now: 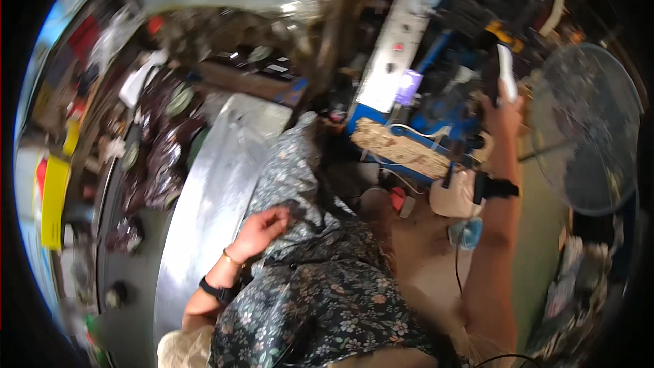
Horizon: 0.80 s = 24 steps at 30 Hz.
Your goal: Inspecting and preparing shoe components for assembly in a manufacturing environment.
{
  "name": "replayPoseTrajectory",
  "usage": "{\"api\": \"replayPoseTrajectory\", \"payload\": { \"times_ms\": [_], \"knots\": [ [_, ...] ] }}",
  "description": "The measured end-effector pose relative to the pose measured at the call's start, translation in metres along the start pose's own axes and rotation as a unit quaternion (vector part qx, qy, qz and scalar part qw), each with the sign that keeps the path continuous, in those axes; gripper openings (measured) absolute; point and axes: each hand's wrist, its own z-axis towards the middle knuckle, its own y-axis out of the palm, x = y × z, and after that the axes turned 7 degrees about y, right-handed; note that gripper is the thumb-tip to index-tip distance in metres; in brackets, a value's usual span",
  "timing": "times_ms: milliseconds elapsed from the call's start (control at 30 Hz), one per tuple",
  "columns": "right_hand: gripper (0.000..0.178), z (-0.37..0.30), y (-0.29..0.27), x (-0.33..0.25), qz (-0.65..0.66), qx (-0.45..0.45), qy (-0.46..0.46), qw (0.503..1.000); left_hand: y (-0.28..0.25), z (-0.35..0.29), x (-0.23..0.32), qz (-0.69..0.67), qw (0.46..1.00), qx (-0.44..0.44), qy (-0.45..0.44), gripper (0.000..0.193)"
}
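My right arm reaches forward at the right. My right hand (504, 114) is closed around a slim white object (505, 71) that points away from me; blur hides its kind. Near the middle, my left hand (262, 233) hangs over the dark floral cloth (327, 300) covering my lap. Its fingers are loosely curled together, and no object shows in them. A bracelet (233, 257) and a black band (216, 290) are on that wrist.
A shiny metal surface (197, 232) slopes along my left, beside dark plastic bags (160, 143). Ahead stands a blue-and-white machine (392, 61) with a worn wooden board (402, 148). A round fan-like guard (589, 129) is at the right. A cable (458, 272) hangs near my right arm.
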Motion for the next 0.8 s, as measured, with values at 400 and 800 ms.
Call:
{"api": "replayPoseTrajectory", "payload": {
  "times_ms": [400,800],
  "knots": [
    [0.067,0.157,0.092,0.048,-0.040,-0.038,-0.036,0.998,-0.215,-0.046,-0.072,0.542,0.706,0.455,0.012,0.057],
    [0.044,-0.043,0.070,-0.038,0.055,-0.042,-0.372,0.926,-0.381,-0.127,-0.075,0.558,0.753,0.180,-0.298,0.117]
  ]
}}
